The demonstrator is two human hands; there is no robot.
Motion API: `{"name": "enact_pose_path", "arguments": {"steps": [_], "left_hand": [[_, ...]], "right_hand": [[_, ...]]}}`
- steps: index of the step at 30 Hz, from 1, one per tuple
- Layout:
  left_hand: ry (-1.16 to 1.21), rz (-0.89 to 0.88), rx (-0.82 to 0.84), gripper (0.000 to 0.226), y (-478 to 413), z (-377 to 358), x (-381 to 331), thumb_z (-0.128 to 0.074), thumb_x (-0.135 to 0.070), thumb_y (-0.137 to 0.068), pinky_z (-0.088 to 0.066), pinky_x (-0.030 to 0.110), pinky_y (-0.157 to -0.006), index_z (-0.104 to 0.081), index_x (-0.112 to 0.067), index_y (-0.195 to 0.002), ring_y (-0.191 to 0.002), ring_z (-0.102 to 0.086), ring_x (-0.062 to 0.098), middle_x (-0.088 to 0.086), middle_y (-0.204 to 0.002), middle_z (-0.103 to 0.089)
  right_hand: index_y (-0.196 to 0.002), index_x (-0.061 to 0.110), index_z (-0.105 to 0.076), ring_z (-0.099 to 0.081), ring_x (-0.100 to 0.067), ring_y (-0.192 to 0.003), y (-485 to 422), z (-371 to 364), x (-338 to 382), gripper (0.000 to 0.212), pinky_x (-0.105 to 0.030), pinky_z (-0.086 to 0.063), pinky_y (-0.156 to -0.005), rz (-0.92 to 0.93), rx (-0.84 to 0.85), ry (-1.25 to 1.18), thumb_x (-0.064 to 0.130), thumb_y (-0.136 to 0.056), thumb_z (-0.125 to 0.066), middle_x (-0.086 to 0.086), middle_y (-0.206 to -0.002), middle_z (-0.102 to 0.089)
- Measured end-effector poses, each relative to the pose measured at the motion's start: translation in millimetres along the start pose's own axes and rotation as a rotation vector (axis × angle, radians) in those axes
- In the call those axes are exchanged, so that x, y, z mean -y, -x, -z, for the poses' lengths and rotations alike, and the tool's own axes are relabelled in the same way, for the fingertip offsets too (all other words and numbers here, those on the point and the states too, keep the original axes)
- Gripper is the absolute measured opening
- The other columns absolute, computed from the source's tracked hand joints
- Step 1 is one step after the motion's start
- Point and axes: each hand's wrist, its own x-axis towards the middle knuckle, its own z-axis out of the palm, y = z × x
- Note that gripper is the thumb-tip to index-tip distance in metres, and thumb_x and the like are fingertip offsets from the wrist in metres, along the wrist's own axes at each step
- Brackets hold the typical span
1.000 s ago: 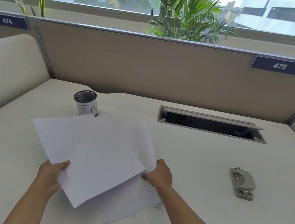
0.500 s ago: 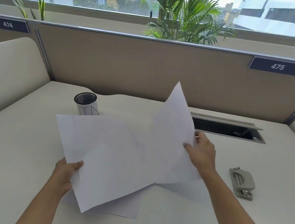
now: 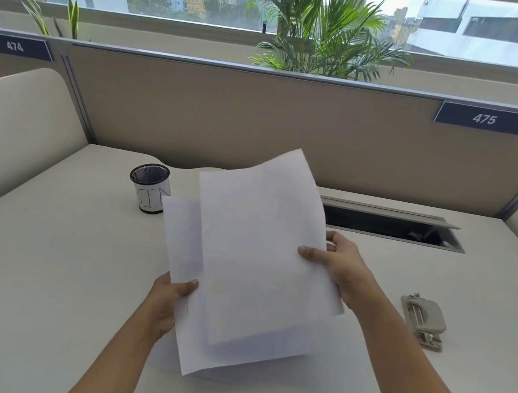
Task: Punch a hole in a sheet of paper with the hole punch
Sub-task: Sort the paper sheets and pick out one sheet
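Both my hands hold white sheets of paper (image 3: 257,254) lifted off the desk at the middle of the view. My right hand (image 3: 338,268) pinches the right edge of the front sheet, which stands tilted upward. At the lower left, my left hand (image 3: 171,299) grips the edge of the sheet behind it (image 3: 182,236). The two sheets overlap, roughly stacked. A grey hole punch (image 3: 424,320) lies flat on the desk to the right, well apart from my right hand and the paper.
A black mesh cup with a white label (image 3: 149,187) stands behind the sheets at the left. A cable slot with a raised flap (image 3: 390,225) is set into the desk at the back right. Beige partition walls (image 3: 260,115) enclose the desk.
My right hand swung its sheet left and back over the other one. My left hand turned its sheet upright. The two sheets went from fanned apart to overlapping, raised off the desk.
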Motion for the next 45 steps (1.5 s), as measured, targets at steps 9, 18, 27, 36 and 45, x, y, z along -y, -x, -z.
{"name": "enact_pose_path", "arguments": {"steps": [9, 18, 27, 36, 45], "left_hand": [[0.054, 0.017, 0.118, 0.02, 5, -26, 6, -0.055, 0.007, -0.085, -0.059, 0.035, -0.058, -0.065, -0.001, -0.099, -0.07, -0.071, 0.025, 0.011, -0.082, -0.074], [-0.059, 0.055, 0.176, 0.023, 5, -42, 10, -0.059, 0.006, -0.083, -0.06, 0.037, -0.065, -0.067, 0.004, -0.104, -0.077, -0.07, 0.03, 0.018, -0.091, -0.073], [-0.716, -0.061, -0.273, 0.046, -14, -15, 16, -0.062, -0.03, -0.088, -0.044, 0.036, -0.09, -0.052, -0.006, -0.126, -0.11, -0.054, 0.028, 0.013, -0.123, -0.057], [-1.313, 0.118, -0.606, 0.097, -25, 23, 12, -0.075, -0.062, -0.059, -0.038, 0.04, -0.097, -0.04, -0.001, -0.126, -0.123, -0.039, 0.03, 0.015, -0.13, -0.041], [-1.222, 0.265, -0.533, 0.101, -34, 27, -3, -0.085, -0.053, -0.051, -0.034, 0.039, -0.092, -0.035, -0.004, -0.124, -0.116, -0.045, 0.031, 0.015, -0.126, -0.047]], "right_hand": [[-0.091, 0.013, -0.058, -0.065, -0.024, -0.081, 0, 22, -62, 0.022, -0.031, -0.05, -0.062, -0.127, -0.101, 0.199, 0.016, -0.075, -0.074, -0.003, -0.093, -0.066], [-0.09, 0.005, -0.058, -0.067, -0.027, -0.065, -2, 47, -75, 0.016, -0.035, -0.055, -0.063, -0.158, -0.061, -0.046, -0.002, -0.078, -0.067, -0.012, -0.082, -0.071], [-0.086, 0.009, -0.057, -0.068, -0.012, -0.051, -1, 62, -83, 0.022, -0.022, -0.054, -0.046, -0.12, -0.2, -0.219, -0.011, -0.077, -0.063, 0.002, -0.067, -0.073], [-0.082, 0.011, -0.055, -0.067, -0.009, -0.048, 0, 71, -87, 0.024, -0.02, -0.055, -0.046, -0.097, -0.254, -0.284, -0.012, -0.078, -0.061, 0.001, -0.068, -0.073], [-0.083, 0.011, -0.056, -0.067, -0.009, -0.049, 1, 73, -93, 0.024, -0.021, -0.056, -0.048, -0.085, -0.26, -0.289, -0.012, -0.079, -0.06, -0.008, -0.086, -0.066]]}}
